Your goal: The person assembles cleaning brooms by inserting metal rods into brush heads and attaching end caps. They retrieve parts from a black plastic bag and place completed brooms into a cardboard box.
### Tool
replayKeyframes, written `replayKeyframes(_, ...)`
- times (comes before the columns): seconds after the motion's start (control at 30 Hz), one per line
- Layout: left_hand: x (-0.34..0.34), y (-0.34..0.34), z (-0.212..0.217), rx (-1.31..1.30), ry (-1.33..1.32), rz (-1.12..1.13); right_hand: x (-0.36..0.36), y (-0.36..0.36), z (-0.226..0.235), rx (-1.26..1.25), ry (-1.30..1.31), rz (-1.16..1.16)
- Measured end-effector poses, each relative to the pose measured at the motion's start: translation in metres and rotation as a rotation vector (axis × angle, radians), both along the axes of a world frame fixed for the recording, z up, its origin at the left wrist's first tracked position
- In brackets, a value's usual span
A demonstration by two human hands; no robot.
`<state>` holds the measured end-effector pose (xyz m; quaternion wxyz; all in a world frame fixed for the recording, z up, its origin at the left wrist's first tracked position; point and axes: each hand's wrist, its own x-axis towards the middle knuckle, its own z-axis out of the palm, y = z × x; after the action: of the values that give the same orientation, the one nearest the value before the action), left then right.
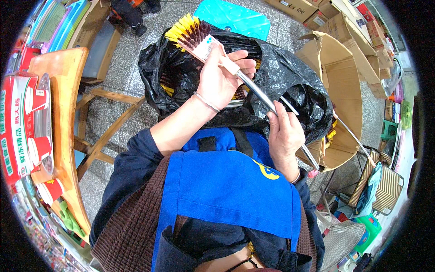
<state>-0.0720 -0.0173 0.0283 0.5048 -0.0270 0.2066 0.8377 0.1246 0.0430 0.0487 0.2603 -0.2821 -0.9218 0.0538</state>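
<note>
Below the hands, a large black plastic bag (276,86) bulges open on the grey tiled floor, with more brush heads and metal handles showing inside its mouth. Just right of it, an opened cardboard box (342,86) leans with its flaps spread, and a second long handle pokes out at its lower edge. At the left, a wooden table (68,72) carries stacked red paper cups.

Above the bag's mouth, a long-handled scrubbing brush (213,47) is held slantwise, its yellow and dark red bristles pointing up and away, its shiny metal handle running down to the right.

The left hand (222,77) is closed round the white neck just under the bristle head, thumb on top. The right hand (283,131) is wrapped round the metal handle lower down, fingers curled over it.

To handle the brush well, it seems wise to keep both grips firm and well apart so the long shaft stays steady, and to hold the bristles clear of the bag's thin plastic, which could snag or tear.
</note>
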Motion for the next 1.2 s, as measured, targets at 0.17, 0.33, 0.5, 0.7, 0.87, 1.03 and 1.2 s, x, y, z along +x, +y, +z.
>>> replayKeyframes(0.17,0.004,0.003,-0.004,-0.083,0.172,0.036,0.0,-0.005,0.003,-0.1,-0.054,-0.03)
replayKeyframes(0.33,0.013,0.0,-0.004,-0.098,0.262,0.066,0.008,-0.007,0.002,-0.412,0.049,0.007)
replayKeyframes(0.5,0.018,-0.002,-0.006,-0.083,0.323,0.063,0.012,-0.003,-0.001,-1.15,0.161,0.039)
replayKeyframes(0.7,0.023,-0.005,-0.006,-0.053,0.382,0.035,0.018,0.017,0.013,-1.982,0.0,0.044)
replayKeyframes(0.87,0.025,-0.008,-0.005,-0.071,0.35,0.04,0.012,0.012,0.005,-1.569,0.01,0.081)
replayKeyframes(1.03,0.031,-0.012,-0.011,-0.216,0.078,0.06,0.016,0.004,0.001,-0.235,-0.032,0.041)
replayKeyframes(1.2,0.038,-0.013,-0.014,-0.197,0.001,0.04,0.024,-0.001,0.002,0.06,-0.106,0.057)
